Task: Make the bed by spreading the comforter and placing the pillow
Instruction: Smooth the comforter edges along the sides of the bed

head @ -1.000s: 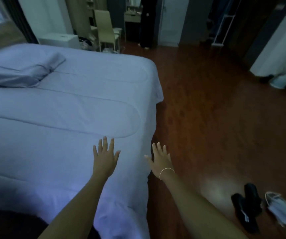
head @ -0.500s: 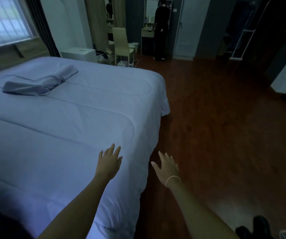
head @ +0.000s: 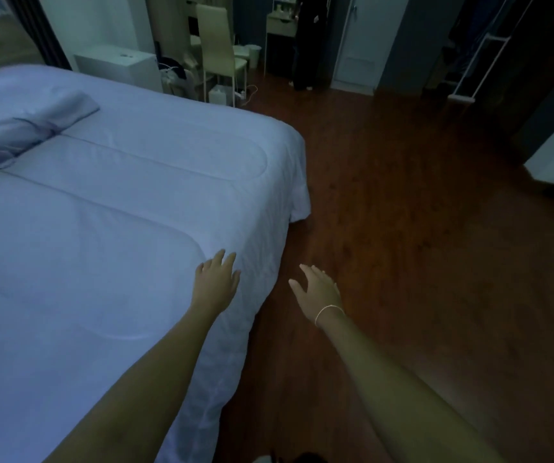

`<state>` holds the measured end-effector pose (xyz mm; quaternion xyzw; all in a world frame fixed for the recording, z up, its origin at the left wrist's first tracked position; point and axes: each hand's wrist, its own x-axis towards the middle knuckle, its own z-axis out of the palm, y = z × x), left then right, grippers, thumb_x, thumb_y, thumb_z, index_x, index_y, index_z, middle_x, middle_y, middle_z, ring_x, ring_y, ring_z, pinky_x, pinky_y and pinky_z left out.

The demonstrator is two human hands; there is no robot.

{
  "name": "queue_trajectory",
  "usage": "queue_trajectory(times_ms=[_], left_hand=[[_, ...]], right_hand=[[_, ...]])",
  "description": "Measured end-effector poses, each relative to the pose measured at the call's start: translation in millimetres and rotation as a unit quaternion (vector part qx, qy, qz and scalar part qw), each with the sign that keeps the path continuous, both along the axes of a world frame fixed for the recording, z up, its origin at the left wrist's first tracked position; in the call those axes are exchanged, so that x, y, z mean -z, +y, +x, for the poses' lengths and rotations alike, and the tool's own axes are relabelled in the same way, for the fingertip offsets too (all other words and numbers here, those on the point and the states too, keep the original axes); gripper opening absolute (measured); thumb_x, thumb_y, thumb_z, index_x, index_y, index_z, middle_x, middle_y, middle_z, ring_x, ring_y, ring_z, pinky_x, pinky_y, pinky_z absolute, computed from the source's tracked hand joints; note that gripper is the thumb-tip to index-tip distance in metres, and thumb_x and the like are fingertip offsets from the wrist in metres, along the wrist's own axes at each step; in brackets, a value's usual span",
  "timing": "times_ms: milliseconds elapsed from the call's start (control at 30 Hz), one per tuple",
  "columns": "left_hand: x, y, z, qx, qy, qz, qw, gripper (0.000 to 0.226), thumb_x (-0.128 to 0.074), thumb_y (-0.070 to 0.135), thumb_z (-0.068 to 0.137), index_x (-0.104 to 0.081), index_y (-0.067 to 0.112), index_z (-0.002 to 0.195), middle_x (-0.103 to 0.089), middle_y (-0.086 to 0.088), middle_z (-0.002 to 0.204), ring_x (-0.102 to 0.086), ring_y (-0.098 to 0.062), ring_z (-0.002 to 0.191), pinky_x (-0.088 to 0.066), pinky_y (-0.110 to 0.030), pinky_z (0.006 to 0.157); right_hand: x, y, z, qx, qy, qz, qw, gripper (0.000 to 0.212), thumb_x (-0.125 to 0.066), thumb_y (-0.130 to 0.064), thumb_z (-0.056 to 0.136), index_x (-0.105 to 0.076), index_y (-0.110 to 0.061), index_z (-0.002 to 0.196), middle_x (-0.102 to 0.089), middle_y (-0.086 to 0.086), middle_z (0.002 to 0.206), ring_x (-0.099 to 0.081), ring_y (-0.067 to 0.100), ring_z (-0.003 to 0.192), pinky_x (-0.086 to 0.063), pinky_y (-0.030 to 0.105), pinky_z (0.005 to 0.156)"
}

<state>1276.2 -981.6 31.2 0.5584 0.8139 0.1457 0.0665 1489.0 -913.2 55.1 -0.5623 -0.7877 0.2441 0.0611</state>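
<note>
A white quilted comforter (head: 118, 228) lies spread flat over the bed, its right side hanging down toward the floor. A pale lilac pillow (head: 31, 127) rests on it at the far left, a little rumpled. My left hand (head: 216, 284) is over the comforter near its right edge, palm down with fingers apart; I cannot tell if it touches the fabric. My right hand (head: 317, 292), with a thin bracelet at the wrist, hovers open over the floor just right of the bed, holding nothing.
Dark wooden floor (head: 419, 245) runs along the bed's right side. Beyond the bed stand a white bedside cabinet (head: 118, 66), a pale chair (head: 217, 51) and a dressing table (head: 280, 26). A person in dark clothes (head: 307, 41) stands there. A white rack (head: 476, 58) leans at the back right.
The view has swung about and settled lower toward the bed. Both hands stay open and have drifted forward along the bed's right edge; the shoes on the floor have left the frame.
</note>
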Motion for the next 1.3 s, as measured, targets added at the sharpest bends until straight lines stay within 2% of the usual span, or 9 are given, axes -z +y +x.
queue_trajectory(times_ms=[67, 200, 367, 533, 700, 967, 1067, 1167, 1300], left_hand=[[0.1, 40.1, 3.5, 0.004, -0.004, 0.007, 1.000, 0.046, -0.041, 0.034, 0.098, -0.040, 0.016, 0.139, -0.038, -0.013, 0.148, -0.047, -0.034, 0.125, -0.034, -0.046, 0.106], [9.3, 120.9, 5.0, 0.008, 0.016, 0.022, 1.000, 0.048, -0.044, 0.034, 0.097, -0.039, 0.015, 0.141, -0.038, -0.013, 0.148, -0.038, -0.032, 0.134, -0.030, -0.047, 0.109], [27.3, 233.0, 8.1, -0.025, 0.036, 0.000, 0.999, 0.057, -0.056, 0.035, 0.091, -0.040, 0.014, 0.141, -0.037, -0.018, 0.148, -0.034, -0.038, 0.136, -0.031, -0.057, 0.106], [21.7, 349.6, 8.4, -0.056, 0.035, -0.007, 0.998, 0.062, -0.058, 0.037, 0.089, -0.037, 0.012, 0.142, -0.037, -0.018, 0.148, -0.036, -0.038, 0.135, -0.034, -0.057, 0.104], [15.0, 455.3, 3.4, -0.090, 0.004, 0.006, 0.996, 0.061, -0.057, 0.036, 0.090, -0.037, 0.013, 0.142, -0.037, -0.019, 0.148, -0.038, -0.037, 0.135, -0.032, -0.058, 0.105], [43.1, 631.9, -81.0, -0.131, 0.016, 0.006, 0.991, 0.062, -0.061, 0.037, 0.087, -0.041, 0.013, 0.140, -0.042, -0.018, 0.145, -0.045, -0.038, 0.129, -0.038, -0.059, 0.100], [45.0, 710.9, -119.5, -0.143, -0.020, -0.003, 0.989, 0.061, -0.054, 0.038, 0.091, -0.034, 0.014, 0.144, -0.034, -0.018, 0.149, -0.036, -0.038, 0.135, -0.030, -0.059, 0.106], [41.8, 780.4, -150.6, -0.138, -0.012, 0.003, 0.990, 0.062, -0.041, 0.041, 0.096, -0.018, 0.017, 0.149, -0.017, -0.014, 0.157, -0.020, -0.033, 0.143, -0.018, -0.055, 0.112], [33.5, 862.0, -184.1, -0.147, -0.022, 0.009, 0.989, 0.061, -0.044, 0.039, 0.096, -0.022, 0.015, 0.148, -0.021, -0.016, 0.155, -0.024, -0.035, 0.141, -0.022, -0.056, 0.111]], right_hand=[[0.6, 36.9, 1.8, -0.011, 0.007, 0.003, 1.000, 0.055, -0.039, -0.046, 0.095, -0.029, -0.026, 0.146, -0.027, 0.004, 0.155, -0.026, 0.022, 0.142, -0.017, 0.048, 0.118], [10.5, 115.1, 4.1, -0.015, 0.026, -0.001, 1.000, 0.057, -0.043, -0.038, 0.095, -0.023, -0.028, 0.147, -0.023, 0.002, 0.156, -0.023, 0.018, 0.143, -0.018, 0.047, 0.118], [31.0, 240.9, 3.7, -0.015, 0.028, -0.025, 0.999, 0.062, -0.046, -0.040, 0.093, -0.020, -0.029, 0.148, -0.023, 0.003, 0.156, -0.025, 0.024, 0.142, -0.025, 0.048, 0.115], [25.4, 373.4, -5.3, -0.040, 0.026, -0.041, 0.998, 0.062, -0.047, -0.039, 0.092, -0.019, -0.031, 0.147, -0.018, 0.005, 0.157, -0.026, 0.027, 0.141, -0.027, 0.049, 0.114], [18.3, 488.1, -27.5, -0.059, 0.021, -0.045, 0.997, 0.062, -0.047, -0.038, 0.093, -0.020, -0.026, 0.148, -0.017, 0.005, 0.157, -0.024, 0.028, 0.141, -0.024, 0.046, 0.115], [38.8, 676.1, -101.6, -0.107, 0.008, -0.068, 0.992, 0.065, -0.045, -0.022, 0.092, -0.015, -0.027, 0.149, -0.011, 0.004, 0.159, -0.020, 0.029, 0.142, -0.021, 0.043, 0.117], [39.5, 754.7, -130.7, -0.094, -0.003, -0.068, 0.993, 0.065, -0.047, -0.023, 0.092, -0.015, -0.030, 0.149, -0.013, 0.003, 0.158, -0.022, 0.029, 0.142, -0.022, 0.046, 0.116], [35.8, 824.3, -153.0, -0.105, -0.021, -0.068, 0.992, 0.067, -0.050, -0.025, 0.092, -0.015, -0.032, 0.148, -0.014, 0.002, 0.158, -0.022, 0.029, 0.142, -0.023, 0.047, 0.116], [31.6, 919.1, -192.3, -0.106, -0.040, -0.054, 0.992, 0.071, -0.054, -0.030, 0.089, -0.015, -0.034, 0.148, -0.018, 0.002, 0.157, -0.022, 0.030, 0.141, -0.026, 0.050, 0.114]])
